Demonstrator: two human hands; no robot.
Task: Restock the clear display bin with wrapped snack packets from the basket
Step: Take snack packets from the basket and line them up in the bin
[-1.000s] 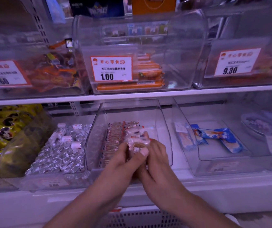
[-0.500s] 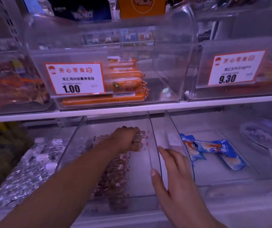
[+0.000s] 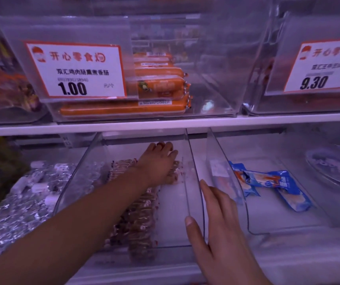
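The clear display bin (image 3: pixel 78 177) sits on the lower shelf, open at the top. A row of brownish wrapped snack packets (image 3: pixel 140 219) lies along its left half. My left hand (image 3: pixel 158 161) reaches to the back of the bin with its fingers curled down over packets there. My right hand (image 3: pixel 222 229) rests at the bin's right wall near the front, fingers straight, thumb inside the wall. The basket is out of view.
A white shelf board (image 3: pixel 165 123) hangs low over the bin. Above it stand bins with orange sausages (image 3: pixel 124 109) and price cards. Silver-wrapped packets (image 3: pixel 25 202) fill the left neighbour bin. Blue packets (image 3: pixel 267 182) lie in the right one.
Both hands held packets at the bin's front a second ago. My left hand has since carried packets to the back, and my right hand has moved to the bin's right wall. The view came closer.
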